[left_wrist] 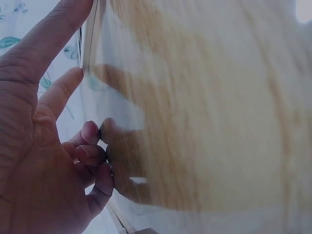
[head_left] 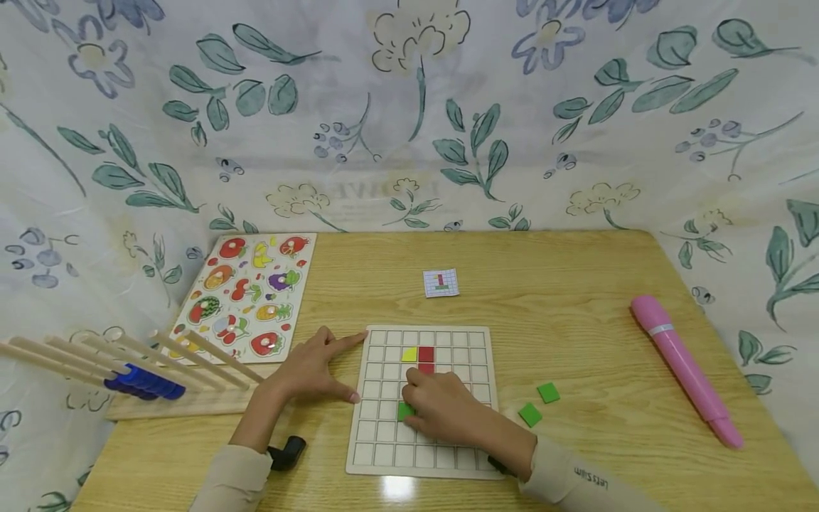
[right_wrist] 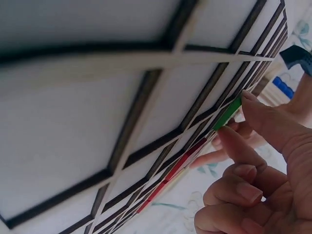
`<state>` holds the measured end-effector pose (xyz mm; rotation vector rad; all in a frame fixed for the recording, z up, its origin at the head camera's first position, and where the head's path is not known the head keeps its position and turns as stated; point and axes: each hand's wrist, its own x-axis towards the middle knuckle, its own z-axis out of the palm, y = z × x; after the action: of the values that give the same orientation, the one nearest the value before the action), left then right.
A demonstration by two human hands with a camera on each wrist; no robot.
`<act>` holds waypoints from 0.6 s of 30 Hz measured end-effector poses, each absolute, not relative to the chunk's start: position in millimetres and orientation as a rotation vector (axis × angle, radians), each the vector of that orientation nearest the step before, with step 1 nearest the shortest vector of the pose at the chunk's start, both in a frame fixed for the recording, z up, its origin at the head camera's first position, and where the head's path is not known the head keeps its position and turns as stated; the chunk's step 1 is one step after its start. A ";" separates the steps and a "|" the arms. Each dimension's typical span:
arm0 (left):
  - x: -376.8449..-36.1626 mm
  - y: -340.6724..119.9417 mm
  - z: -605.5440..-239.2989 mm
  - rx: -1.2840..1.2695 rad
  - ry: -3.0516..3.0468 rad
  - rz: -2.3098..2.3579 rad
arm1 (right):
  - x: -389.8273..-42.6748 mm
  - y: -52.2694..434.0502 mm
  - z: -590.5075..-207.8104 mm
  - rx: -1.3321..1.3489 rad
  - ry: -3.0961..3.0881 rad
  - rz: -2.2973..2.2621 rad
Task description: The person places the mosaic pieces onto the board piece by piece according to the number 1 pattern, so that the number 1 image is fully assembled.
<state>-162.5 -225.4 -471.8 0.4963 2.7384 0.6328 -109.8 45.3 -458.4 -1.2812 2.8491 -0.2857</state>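
A white grid board (head_left: 476,427) lies at the table's near middle. It holds one yellow tile (head_left: 409,353) and two red tiles (head_left: 426,359) in its upper rows. My right hand (head_left: 412,405) rests on the board, thumb and index fingertip pinching a green tile (head_left: 404,411) against a cell. The right wrist view shows that green tile (right_wrist: 228,113) edge-on at my right hand's (right_wrist: 236,119) fingertips, with the other fingers curled. My left hand (head_left: 352,366) lies on the table; its straight index finger and thumb touch the board's left edge.
Two loose green tiles (head_left: 548,392) (head_left: 530,414) lie right of the board. A small pattern card (head_left: 441,282) sits behind it. A pink pen (head_left: 684,370) lies at right. A fruit puzzle (head_left: 246,295) and a peg rack with blue rings (head_left: 143,382) stand at left.
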 end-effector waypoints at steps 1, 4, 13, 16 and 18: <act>-162.6 -225.1 -471.4 0.496 2.739 0.633 | -109.7 45.1 -458.7 -1.277 2.855 -0.293; -162.6 -224.7 -471.0 0.493 2.739 0.631 | -109.2 44.9 -459.3 -1.263 2.872 -0.325; -162.0 -225.0 -473.6 0.501 2.745 0.619 | -107.8 51.1 -454.8 -1.138 2.840 -0.454; -162.1 -225.8 -474.2 0.514 2.747 0.620 | -109.2 63.7 -449.0 -1.074 2.777 -0.643; -162.1 -226.5 -473.8 0.523 2.750 0.620 | -111.6 76.7 -445.2 -1.031 2.711 -0.744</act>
<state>-162.1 -226.5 -473.8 0.5232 2.7498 0.6201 -111.6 76.7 -445.2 -1.0315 2.7111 -0.7436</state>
